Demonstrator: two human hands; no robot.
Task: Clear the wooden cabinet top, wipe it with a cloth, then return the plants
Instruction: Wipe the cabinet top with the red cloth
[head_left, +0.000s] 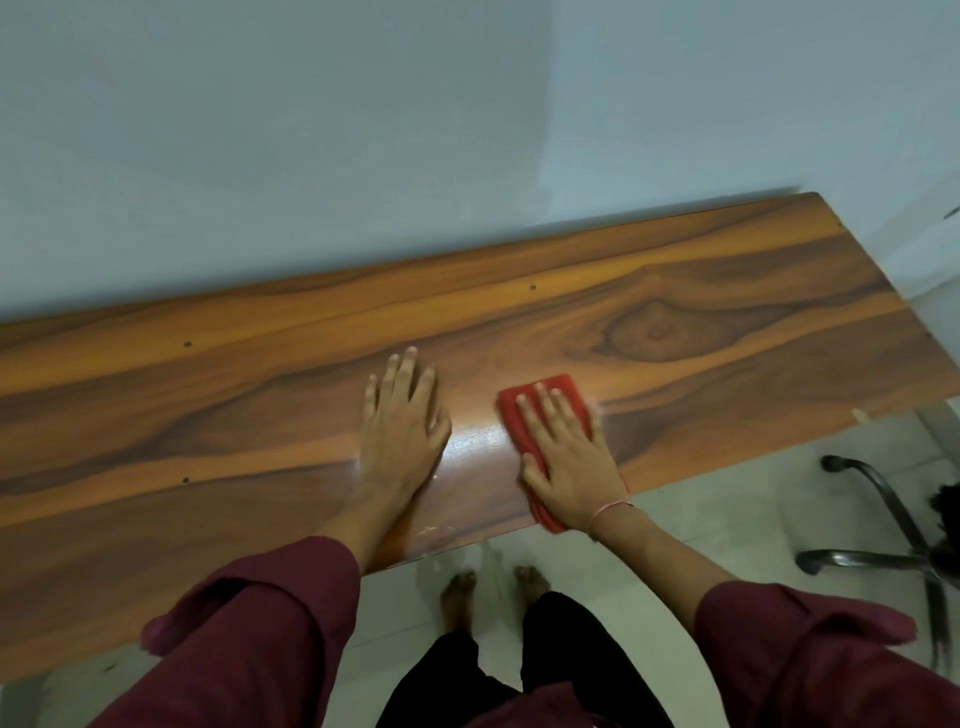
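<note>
1. Wooden cabinet top (208, 415) runs across mid-frame against a pale blue wall (311, 130).
2. Left hand (402, 431) lies flat at center, fingers spread, holding nothing.
3. Right hand (569, 460) presses flat on a folded red cloth (558, 389), just right of center.
4. Chair base (878, 519) sits at lower right.

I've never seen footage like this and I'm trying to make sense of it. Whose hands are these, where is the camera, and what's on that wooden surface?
There is no machine here: a person wears a wide-angle camera on the head, looking down at their own two bare hands. That is why you also see maroon sleeves and bare feet on the floor below. The long brown surface is the wooden cabinet top, set against a pale wall. The left hand rests flat on the wood, holding nothing. The right hand presses flat on a folded red cloth. No plants show on the top. At the right edge is a chair base.
</note>
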